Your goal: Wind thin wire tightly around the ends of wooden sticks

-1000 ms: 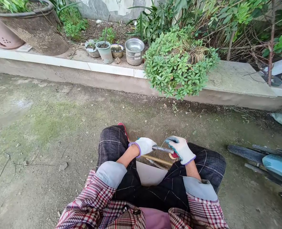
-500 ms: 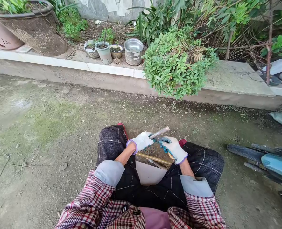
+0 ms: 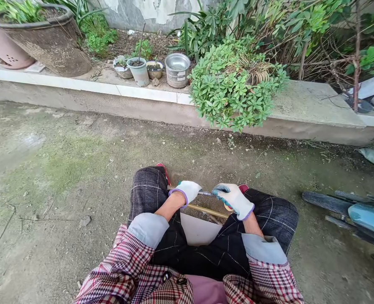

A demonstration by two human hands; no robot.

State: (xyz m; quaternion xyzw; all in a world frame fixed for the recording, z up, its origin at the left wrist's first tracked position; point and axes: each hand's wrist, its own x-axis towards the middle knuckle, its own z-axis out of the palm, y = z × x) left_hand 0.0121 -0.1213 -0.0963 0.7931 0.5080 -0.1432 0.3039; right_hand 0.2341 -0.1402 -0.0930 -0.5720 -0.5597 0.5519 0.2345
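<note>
My left hand (image 3: 187, 192), in a white work glove with a purple cuff, is closed around a grey metal rod (image 3: 205, 193). The rod lies almost level, and a duller brownish end sticks out to the left of the glove. My right hand (image 3: 234, 198), gloved the same way with blue-green fingertips, is closed with its fingers pinched at the rod's right end. Just under the right hand a small yellow ring-shaped thing (image 3: 227, 207) partly shows; I cannot tell whether it is held. A brass-coloured bar (image 3: 207, 210) runs between my knees, over a pale flat surface (image 3: 199, 230).
Ahead stands a low ledge (image 3: 149, 93) with a large clay pot (image 3: 44, 44), small plant pots, a metal pot (image 3: 177, 76) and a leafy bush (image 3: 234, 90). On the right is a blue wheeled vehicle (image 3: 364, 215). Bare, mossy ground (image 3: 63, 169) spreads to the left.
The rod has swung from slanting up to the right to nearly level, its thick end now on the left. My left hand has turned over and lowered slightly; my right hand has shifted slightly right.
</note>
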